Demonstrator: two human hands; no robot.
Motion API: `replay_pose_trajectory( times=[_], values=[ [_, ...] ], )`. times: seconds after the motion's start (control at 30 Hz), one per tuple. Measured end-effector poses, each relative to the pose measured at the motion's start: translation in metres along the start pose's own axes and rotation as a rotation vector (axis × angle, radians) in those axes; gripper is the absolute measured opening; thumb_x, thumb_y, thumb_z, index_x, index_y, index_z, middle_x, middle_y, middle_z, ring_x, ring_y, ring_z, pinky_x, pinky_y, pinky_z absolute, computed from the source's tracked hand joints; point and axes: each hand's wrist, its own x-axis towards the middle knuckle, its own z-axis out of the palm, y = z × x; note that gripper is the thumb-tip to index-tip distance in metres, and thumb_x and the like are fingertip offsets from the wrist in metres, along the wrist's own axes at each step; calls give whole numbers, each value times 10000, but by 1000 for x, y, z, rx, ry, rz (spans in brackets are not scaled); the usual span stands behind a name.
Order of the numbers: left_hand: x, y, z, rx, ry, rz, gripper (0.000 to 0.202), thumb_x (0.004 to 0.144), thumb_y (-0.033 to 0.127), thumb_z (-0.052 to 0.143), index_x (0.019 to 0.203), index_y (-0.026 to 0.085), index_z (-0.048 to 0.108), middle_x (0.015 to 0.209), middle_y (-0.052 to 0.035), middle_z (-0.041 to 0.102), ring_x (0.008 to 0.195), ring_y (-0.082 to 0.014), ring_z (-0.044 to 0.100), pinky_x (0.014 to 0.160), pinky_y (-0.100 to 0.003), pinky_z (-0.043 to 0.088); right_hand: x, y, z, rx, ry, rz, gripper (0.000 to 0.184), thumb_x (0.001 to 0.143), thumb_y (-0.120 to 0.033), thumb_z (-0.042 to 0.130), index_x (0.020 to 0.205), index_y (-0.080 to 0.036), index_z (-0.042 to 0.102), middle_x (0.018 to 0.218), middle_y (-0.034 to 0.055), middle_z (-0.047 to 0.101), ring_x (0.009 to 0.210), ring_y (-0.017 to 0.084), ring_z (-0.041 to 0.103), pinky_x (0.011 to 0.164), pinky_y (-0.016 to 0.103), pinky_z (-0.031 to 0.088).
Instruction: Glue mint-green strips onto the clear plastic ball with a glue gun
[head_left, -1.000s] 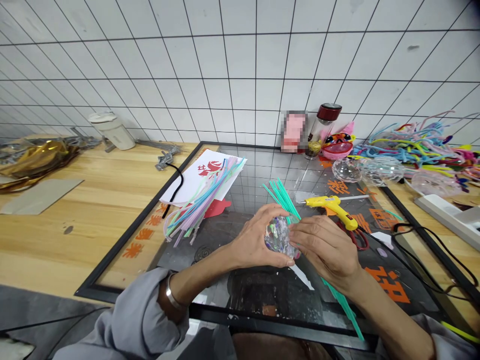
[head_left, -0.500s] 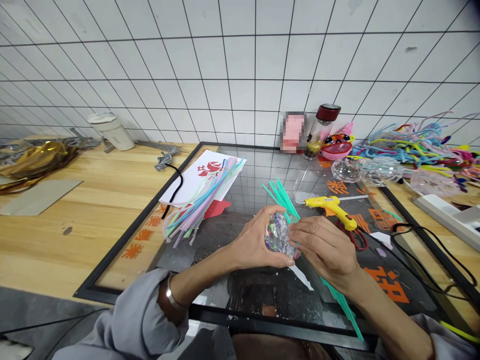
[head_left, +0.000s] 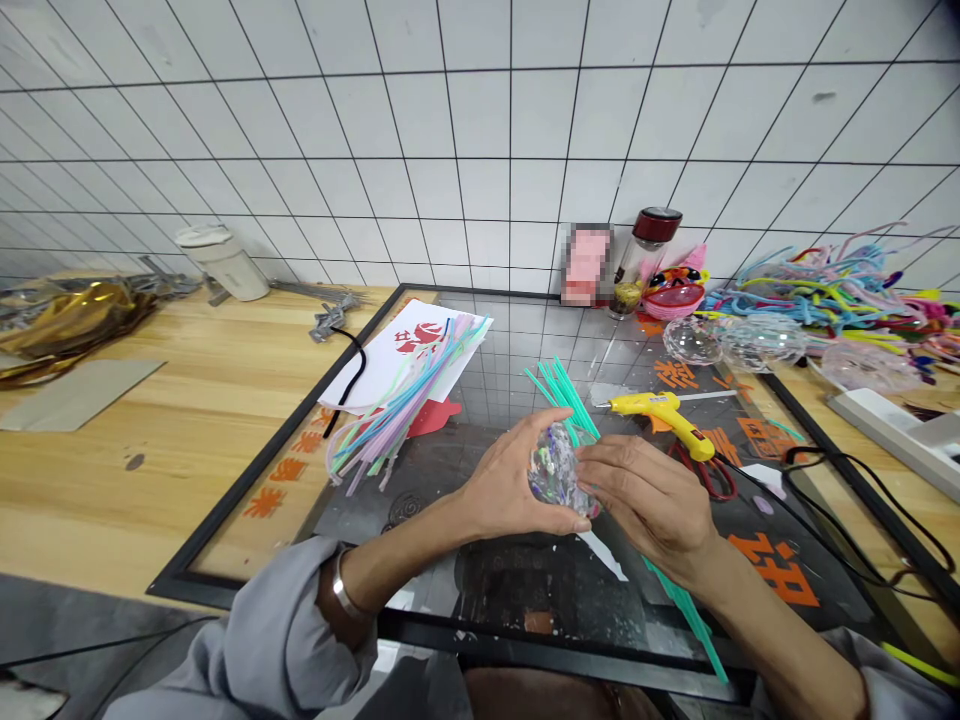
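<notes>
My left hand [head_left: 510,480] is wrapped round a clear faceted plastic ball [head_left: 556,470] with shiny, colourful bits in or on it, the thumb below and the fingers above. Against the ball's right side press the bent fingers of my right hand [head_left: 656,500]; whether they pinch a small piece there is hidden. Under the hands and the ball runs a bundle of green pipe cleaners [head_left: 559,385], its other end showing below my right wrist. A yellow hot glue gun [head_left: 664,410] lies just beyond my right hand, near red-handled scissors [head_left: 724,480].
Pastel pipe cleaners [head_left: 420,400] lie across white paper [head_left: 375,365] on the black-framed glass panel [head_left: 300,545]. Clear plastic shells [head_left: 765,345], a heap of pipe cleaners [head_left: 817,285], a jar [head_left: 637,265] and a power strip [head_left: 900,435] stand right. Gold foil [head_left: 97,315] lies far left.
Almost nothing differs. The ball and the fingers of my left hand have shifted very slightly; my right hand keeps its place on the ball.
</notes>
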Motion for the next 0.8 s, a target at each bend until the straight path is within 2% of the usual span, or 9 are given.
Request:
replay_pose_trajectory(
  times=[0.13, 0.23, 0.3, 0.4, 0.8],
  values=[
    [1, -4, 1, 17, 17, 130, 948, 561, 417, 906, 1379, 213, 472, 1401, -154, 545, 1319, -347, 524, 1151, -521, 398, 1, 0, 0, -2, -2, 3, 233, 894, -48, 604, 1098, -146, 657, 956, 109, 751, 950, 207, 700, 839, 391, 615],
    [0, -7, 1, 41, 38, 218, 937, 577, 430, 910, 1379, 211, 477, 1460, -179, 479, 1422, -362, 418, 1188, -527, 358, 1, -1, -1, 5, -12, 10, 235, 896, -46, 599, 1099, -150, 657, 960, 107, 752, 955, 206, 699, 840, 389, 615],
    [-1, -8, 1, 53, 48, 250, 910, 599, 442, 902, 1377, 226, 481, 1489, -182, 445, 1428, -358, 419, 1189, -529, 358, 1, -2, 0, 4, -12, 10, 235, 899, -43, 591, 1092, -156, 660, 959, 101, 754, 954, 204, 700, 840, 388, 615],
    [-1, -9, 2, 59, 62, 266, 864, 615, 442, 894, 1355, 246, 494, 1467, -175, 462, 1382, -347, 482, 1171, -536, 382, 2, -2, 0, -5, 1, 12, 228, 901, -48, 592, 1082, -167, 665, 951, 93, 756, 943, 202, 706, 836, 386, 616],
    [-2, -10, 2, 66, 75, 299, 745, 621, 406, 891, 1251, 242, 528, 1407, -176, 503, 1345, -342, 523, 1105, -530, 449, 3, -1, 1, 1, 9, 2, 240, 884, -20, 583, 1061, -159, 665, 936, 94, 757, 941, 196, 708, 838, 375, 614]
  ],
)
